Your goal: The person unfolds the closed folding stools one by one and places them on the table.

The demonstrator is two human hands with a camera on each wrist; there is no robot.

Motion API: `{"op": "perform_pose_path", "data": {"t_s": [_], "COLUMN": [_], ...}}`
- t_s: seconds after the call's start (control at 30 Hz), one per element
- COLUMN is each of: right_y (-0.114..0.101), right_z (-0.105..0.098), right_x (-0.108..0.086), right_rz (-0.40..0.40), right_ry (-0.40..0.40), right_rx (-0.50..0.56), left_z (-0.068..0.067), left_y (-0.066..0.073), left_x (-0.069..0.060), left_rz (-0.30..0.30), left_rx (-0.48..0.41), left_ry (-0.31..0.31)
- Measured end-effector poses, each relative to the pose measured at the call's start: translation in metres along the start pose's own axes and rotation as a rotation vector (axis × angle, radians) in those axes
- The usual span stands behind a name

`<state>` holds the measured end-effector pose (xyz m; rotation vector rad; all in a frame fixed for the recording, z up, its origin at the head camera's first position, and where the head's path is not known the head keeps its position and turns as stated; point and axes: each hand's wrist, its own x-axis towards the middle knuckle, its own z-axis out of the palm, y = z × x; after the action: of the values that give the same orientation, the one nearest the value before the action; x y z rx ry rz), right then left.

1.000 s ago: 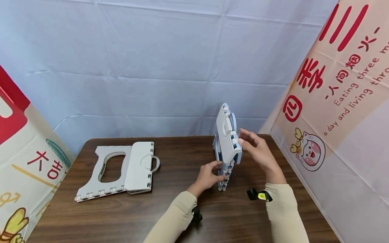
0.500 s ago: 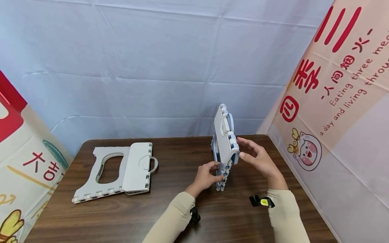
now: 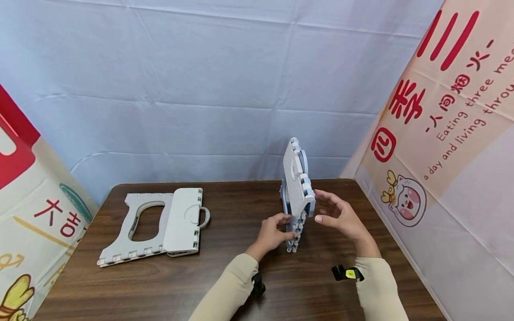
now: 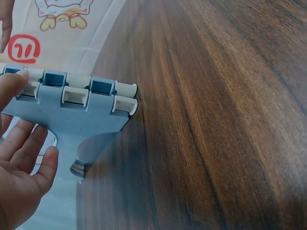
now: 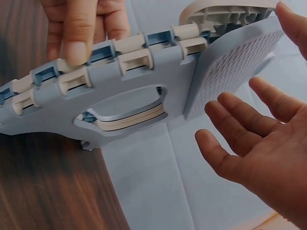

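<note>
One blue-and-white stool (image 3: 298,178) is gripped by the left hand (image 3: 272,235) (head view); the right hand (image 3: 341,216) is spread just beside it, a white stool (image 3: 183,229) lying left of both hands. Left wrist view: the hinged edge (image 4: 77,81) is pinched under the thumb (image 4: 14,85). Right wrist view: the seat (image 5: 225,72) is seen near the fingers (image 5: 242,124).

Rt cloth (image 3: 453,200) says 四季, 三, 人间烟火, "Eating three", "a day and living"; lt cloth (image 3: 24,191), 大吉.

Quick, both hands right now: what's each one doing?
Left hand: closed, gripping the blue stool.
Right hand: open beside it, holding nothing.
</note>
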<state>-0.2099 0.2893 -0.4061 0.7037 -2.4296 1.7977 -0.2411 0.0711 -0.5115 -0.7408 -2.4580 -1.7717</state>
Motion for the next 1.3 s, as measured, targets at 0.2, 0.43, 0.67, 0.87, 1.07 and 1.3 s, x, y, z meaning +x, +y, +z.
{"op": "perform_pose_path", "data": {"t_s": [0.2, 0.43, 0.67, 0.87, 1.07, 1.3], "right_y": [0.007, 0.017, 0.024, 0.031, 0.039, 0.045], "right_z": [0.006, 0.011, 0.017, 0.019, 0.022, 0.029], "right_x": [-0.003, -0.004, -0.007, -0.009, -0.01, -0.009], "right_rz": [0.04, 0.03, 0.056, 0.132, 0.177, 0.207], "right_ry": [0.001, 0.001, -0.003, 0.032, 0.046, 0.041], "right_rx": [0.017, 0.045, 0.076, 0.088, 0.084, 0.128], "left_z": [-0.001, 0.001, 0.003, 0.003, 0.004, 0.005], "left_y": [-0.001, -0.002, -0.002, 0.001, 0.001, 0.002], "left_x": [-0.001, -0.001, -0.001, -0.001, -0.001, -0.002], "left_rz": [-0.014, 0.007, 0.007, 0.0, -0.012, -0.04], "left_rx": [-0.023, -0.031, -0.067, -0.084, -0.097, -0.116], "left_ry": [0.005, -0.001, -0.015, -0.006, 0.004, -0.001]}}
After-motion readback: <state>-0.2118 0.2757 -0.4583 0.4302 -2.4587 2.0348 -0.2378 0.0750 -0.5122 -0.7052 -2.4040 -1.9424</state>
